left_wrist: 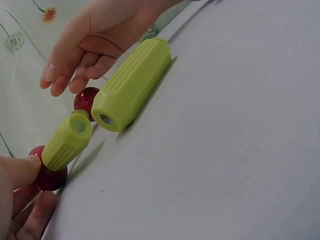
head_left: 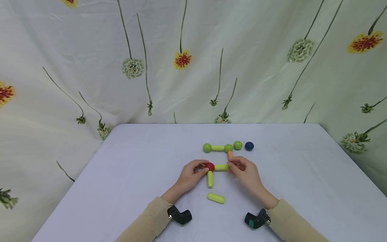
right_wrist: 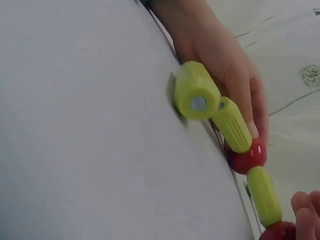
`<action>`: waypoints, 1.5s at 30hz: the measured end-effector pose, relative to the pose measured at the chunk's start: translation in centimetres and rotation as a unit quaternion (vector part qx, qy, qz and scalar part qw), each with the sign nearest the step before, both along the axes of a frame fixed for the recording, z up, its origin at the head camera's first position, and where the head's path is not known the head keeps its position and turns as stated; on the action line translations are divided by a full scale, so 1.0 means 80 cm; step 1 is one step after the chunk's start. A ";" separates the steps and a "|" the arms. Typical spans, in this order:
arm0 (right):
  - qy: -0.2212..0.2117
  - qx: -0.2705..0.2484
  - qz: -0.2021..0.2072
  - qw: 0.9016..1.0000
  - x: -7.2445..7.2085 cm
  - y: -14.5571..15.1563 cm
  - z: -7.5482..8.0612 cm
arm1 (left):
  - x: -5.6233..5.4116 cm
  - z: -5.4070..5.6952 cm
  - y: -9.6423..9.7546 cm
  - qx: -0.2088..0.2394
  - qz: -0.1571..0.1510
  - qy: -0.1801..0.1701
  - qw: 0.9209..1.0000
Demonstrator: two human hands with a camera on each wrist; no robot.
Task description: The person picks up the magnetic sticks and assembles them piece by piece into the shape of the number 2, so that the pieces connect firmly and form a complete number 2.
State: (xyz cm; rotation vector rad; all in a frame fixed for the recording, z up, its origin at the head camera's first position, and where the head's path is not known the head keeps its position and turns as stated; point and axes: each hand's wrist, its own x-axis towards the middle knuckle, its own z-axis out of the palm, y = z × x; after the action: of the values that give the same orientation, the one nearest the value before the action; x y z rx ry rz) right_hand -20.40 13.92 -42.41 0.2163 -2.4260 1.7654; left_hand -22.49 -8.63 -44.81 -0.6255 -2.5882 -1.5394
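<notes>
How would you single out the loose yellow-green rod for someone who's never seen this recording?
On the pale tabletop, find the red ball held by the left hand. An attached yellow-green rod points from it toward the wearer. Nearer still lies the loose yellow-green rod, which, unlike its yellow-green neighbours, is joined to no ball.

Head cam: high, well back at 6 o'clock of table point(head_left: 136, 161), facing 12 and down onto it and backdrop point(head_left: 99, 40). Left-wrist cam: low, close, rolled; looks past left hand point(head_left: 190, 175) (8 o'clock in frame) toward right hand point(head_left: 248, 174) (11). Right-wrist cam: equally low, close, rolled; right hand at 4, left at 1. Both wrist views share red balls point(right_wrist: 251, 156) and loose stick point(left_wrist: 132, 85), seen from opposite ends.
</notes>
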 end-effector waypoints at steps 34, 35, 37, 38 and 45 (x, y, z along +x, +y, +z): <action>-0.002 0.010 -0.183 0.983 -0.064 0.077 -0.028 | -0.021 -0.005 0.002 -0.001 0.015 0.057 0.998; -0.001 0.011 -0.181 0.983 -0.065 0.077 -0.028 | -0.021 -0.005 0.002 -0.002 0.015 0.056 0.998; 0.002 0.017 -0.178 0.984 -0.068 0.077 -0.029 | -0.023 -0.005 0.003 0.000 0.015 0.053 0.998; 0.005 0.019 -0.177 0.984 -0.069 0.077 -0.029 | -0.023 -0.005 0.003 0.002 0.013 0.054 0.998; 0.011 0.052 -0.187 0.981 -0.077 0.076 -0.029 | -0.024 -0.005 0.004 0.000 0.005 0.059 0.998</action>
State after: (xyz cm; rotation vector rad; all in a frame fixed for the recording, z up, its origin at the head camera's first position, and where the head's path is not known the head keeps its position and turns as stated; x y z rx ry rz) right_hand -26.58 20.04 -44.76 -0.1976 -2.3521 1.4667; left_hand -24.45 -8.32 -45.23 -0.6806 -2.5013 -1.4511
